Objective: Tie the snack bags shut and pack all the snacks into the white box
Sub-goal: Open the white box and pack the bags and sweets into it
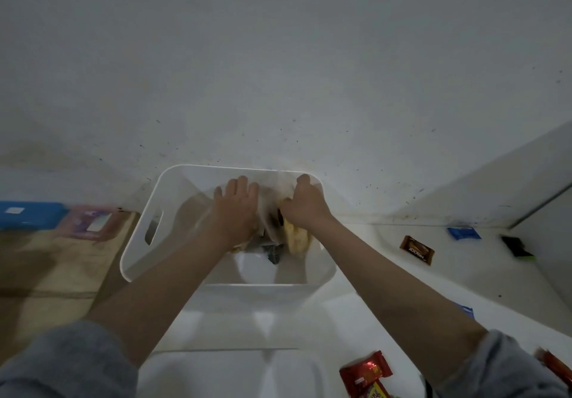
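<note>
The white box [145, 212] stands against the wall on a white surface, with a handle slot in its left side. Both my hands are inside it. My left hand [236, 208] lies flat, fingers spread, pressing on a clear snack bag [269, 212]. My right hand [305, 204] is closed on the same bag, whose yellow snacks [297, 238] and dark pieces show below the fist. Loose snacks lie outside the box: a brown bar [417, 249], a blue packet [464, 233] and a red packet [365, 373].
A black and green item [517, 246] lies at the far right by a white panel. Another blue wrapper [465, 309] peeks beside my right forearm. At left, a blue box [28, 213] and a pink packet [93, 222] rest on a wooden surface [55, 274].
</note>
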`<action>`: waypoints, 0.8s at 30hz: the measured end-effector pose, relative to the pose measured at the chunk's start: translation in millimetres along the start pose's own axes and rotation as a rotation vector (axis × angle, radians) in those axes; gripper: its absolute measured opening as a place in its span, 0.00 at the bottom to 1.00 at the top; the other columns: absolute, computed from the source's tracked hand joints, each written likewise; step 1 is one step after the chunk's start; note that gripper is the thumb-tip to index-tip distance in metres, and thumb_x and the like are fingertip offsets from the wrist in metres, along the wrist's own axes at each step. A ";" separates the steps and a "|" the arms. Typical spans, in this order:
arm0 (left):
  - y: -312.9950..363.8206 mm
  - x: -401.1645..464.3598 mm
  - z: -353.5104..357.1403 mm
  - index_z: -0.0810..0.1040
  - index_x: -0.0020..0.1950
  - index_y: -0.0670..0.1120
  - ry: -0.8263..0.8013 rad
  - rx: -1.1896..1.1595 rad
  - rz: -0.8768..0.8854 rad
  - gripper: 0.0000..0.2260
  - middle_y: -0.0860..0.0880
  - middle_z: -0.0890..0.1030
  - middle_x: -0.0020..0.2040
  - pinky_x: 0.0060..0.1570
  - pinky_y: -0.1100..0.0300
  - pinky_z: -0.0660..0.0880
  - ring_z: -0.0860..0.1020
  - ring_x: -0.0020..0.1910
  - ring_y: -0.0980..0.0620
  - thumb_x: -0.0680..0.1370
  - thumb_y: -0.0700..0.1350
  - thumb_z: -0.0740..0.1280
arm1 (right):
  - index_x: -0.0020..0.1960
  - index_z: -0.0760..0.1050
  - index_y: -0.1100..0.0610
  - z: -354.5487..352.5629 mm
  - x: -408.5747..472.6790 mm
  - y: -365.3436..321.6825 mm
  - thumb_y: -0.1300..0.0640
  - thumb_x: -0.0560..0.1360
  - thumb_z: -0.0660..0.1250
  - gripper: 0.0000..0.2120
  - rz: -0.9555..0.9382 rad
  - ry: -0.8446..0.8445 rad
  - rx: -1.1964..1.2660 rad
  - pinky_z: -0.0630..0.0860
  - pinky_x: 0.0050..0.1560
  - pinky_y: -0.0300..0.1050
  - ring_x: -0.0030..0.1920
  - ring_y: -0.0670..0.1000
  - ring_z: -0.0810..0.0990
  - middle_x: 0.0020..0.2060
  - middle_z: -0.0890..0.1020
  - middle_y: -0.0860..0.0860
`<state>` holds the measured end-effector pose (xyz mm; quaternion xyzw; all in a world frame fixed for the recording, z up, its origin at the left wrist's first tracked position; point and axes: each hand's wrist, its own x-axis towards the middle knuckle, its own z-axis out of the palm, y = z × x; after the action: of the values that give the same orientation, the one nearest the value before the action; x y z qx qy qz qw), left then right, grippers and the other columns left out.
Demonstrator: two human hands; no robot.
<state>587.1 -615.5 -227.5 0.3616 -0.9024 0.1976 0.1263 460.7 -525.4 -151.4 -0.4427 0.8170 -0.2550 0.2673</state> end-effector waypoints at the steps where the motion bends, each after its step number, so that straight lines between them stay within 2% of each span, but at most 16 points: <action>1: 0.7 -3.9 -4.8 0.69 0.49 0.41 -0.049 -0.039 -0.120 0.19 0.41 0.75 0.47 0.36 0.53 0.75 0.75 0.41 0.43 0.61 0.45 0.66 | 0.69 0.57 0.62 1.4 0.4 3.0 0.54 0.73 0.65 0.29 -0.007 0.007 -0.021 0.77 0.44 0.50 0.49 0.56 0.77 0.47 0.72 0.52; 2: 0.6 -5.7 -10.5 0.67 0.52 0.41 -0.163 -0.093 -0.270 0.20 0.41 0.74 0.50 0.37 0.53 0.75 0.75 0.44 0.42 0.65 0.46 0.66 | 0.69 0.57 0.61 2.3 -0.5 5.4 0.50 0.73 0.66 0.31 -0.012 0.002 -0.054 0.77 0.44 0.50 0.50 0.56 0.78 0.48 0.73 0.52; 4: -2.7 -5.6 -15.4 0.65 0.58 0.40 -0.495 -0.285 -0.506 0.24 0.41 0.72 0.55 0.44 0.52 0.75 0.75 0.52 0.41 0.69 0.48 0.70 | 0.71 0.55 0.60 5.0 -3.1 8.4 0.41 0.70 0.69 0.41 -0.014 -0.043 -0.120 0.74 0.46 0.47 0.55 0.56 0.77 0.53 0.75 0.53; 6: -5.0 -5.7 -9.8 0.73 0.57 0.38 -0.779 -0.597 -0.565 0.20 0.42 0.77 0.53 0.47 0.56 0.76 0.78 0.54 0.42 0.69 0.45 0.71 | 0.74 0.52 0.62 9.4 -5.9 7.8 0.35 0.68 0.68 0.48 0.002 -0.108 -0.152 0.70 0.47 0.44 0.61 0.56 0.74 0.61 0.74 0.54; 7: -4.4 -6.3 -7.8 0.77 0.55 0.37 -0.870 -0.730 -0.558 0.16 0.41 0.79 0.50 0.49 0.56 0.78 0.80 0.52 0.42 0.69 0.42 0.70 | 0.74 0.51 0.62 11.8 -7.3 6.3 0.33 0.68 0.68 0.50 0.013 -0.132 -0.149 0.68 0.47 0.44 0.63 0.56 0.73 0.63 0.74 0.54; 9: -2.6 -9.7 -4.4 0.80 0.49 0.39 -0.881 -0.810 -0.536 0.10 0.41 0.81 0.46 0.48 0.54 0.79 0.81 0.48 0.43 0.69 0.39 0.69 | 0.74 0.51 0.62 16.0 -8.9 3.6 0.35 0.68 0.69 0.49 0.036 -0.151 -0.122 0.67 0.45 0.43 0.62 0.55 0.74 0.60 0.74 0.54; 11: -4.9 -10.3 -4.2 0.78 0.39 0.41 -0.858 -0.729 -0.507 0.02 0.44 0.80 0.39 0.37 0.59 0.76 0.79 0.40 0.47 0.69 0.40 0.69 | 0.73 0.52 0.63 18.4 -7.6 3.2 0.42 0.71 0.69 0.43 0.057 -0.143 -0.096 0.68 0.44 0.44 0.55 0.53 0.74 0.48 0.74 0.50; 13: -10.2 -8.0 -2.4 0.75 0.35 0.43 -0.827 -0.744 -0.529 0.06 0.46 0.77 0.35 0.34 0.61 0.71 0.76 0.37 0.47 0.71 0.41 0.67 | 0.74 0.50 0.64 17.1 -7.1 3.7 0.51 0.73 0.67 0.39 0.079 -0.123 -0.071 0.68 0.43 0.42 0.49 0.51 0.70 0.42 0.69 0.47; 15: -16.5 -6.1 0.6 0.74 0.39 0.42 -0.792 -0.847 -0.584 0.08 0.44 0.77 0.38 0.35 0.60 0.70 0.76 0.38 0.47 0.75 0.46 0.65 | 0.74 0.49 0.65 13.5 -8.3 4.5 0.57 0.72 0.66 0.38 0.049 -0.076 -0.076 0.67 0.37 0.38 0.47 0.50 0.69 0.44 0.69 0.49; 17: -18.7 -4.7 0.2 0.73 0.44 0.43 -0.784 -0.934 -0.611 0.09 0.45 0.76 0.40 0.33 0.60 0.69 0.75 0.39 0.49 0.76 0.48 0.64 | 0.72 0.53 0.65 10.0 -9.5 6.8 0.63 0.70 0.66 0.35 -0.045 0.036 -0.072 0.71 0.37 0.41 0.49 0.54 0.73 0.52 0.71 0.55; 19: -18.6 -4.1 0.1 0.70 0.44 0.45 -0.812 -0.979 -0.598 0.08 0.47 0.74 0.41 0.33 0.60 0.69 0.73 0.38 0.51 0.76 0.49 0.64 | 0.71 0.56 0.64 6.9 -11.4 10.6 0.67 0.69 0.63 0.32 -0.147 0.137 -0.058 0.74 0.45 0.47 0.58 0.58 0.72 0.60 0.69 0.59; 21: -18.1 -3.0 -5.1 0.71 0.44 0.44 -0.852 -1.004 -0.602 0.10 0.46 0.75 0.43 0.37 0.58 0.69 0.74 0.41 0.50 0.76 0.51 0.64 | 0.73 0.55 0.65 2.4 -14.6 13.6 0.69 0.69 0.61 0.33 -0.226 0.175 -0.090 0.73 0.54 0.49 0.67 0.59 0.66 0.67 0.67 0.59; 24: -14.7 -2.8 -16.3 0.74 0.54 0.41 -0.917 -1.017 -0.663 0.21 0.44 0.77 0.52 0.45 0.55 0.67 0.76 0.50 0.45 0.78 0.60 0.60 | 0.74 0.54 0.65 -4.8 -24.2 16.3 0.67 0.72 0.60 0.32 -0.281 0.200 -0.154 0.68 0.65 0.50 0.71 0.59 0.63 0.70 0.64 0.60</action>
<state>600.8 -616.2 -210.2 0.5572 -0.6884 -0.4608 -0.0575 459.2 -495.9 -153.5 -0.5442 0.7866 -0.2695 0.1120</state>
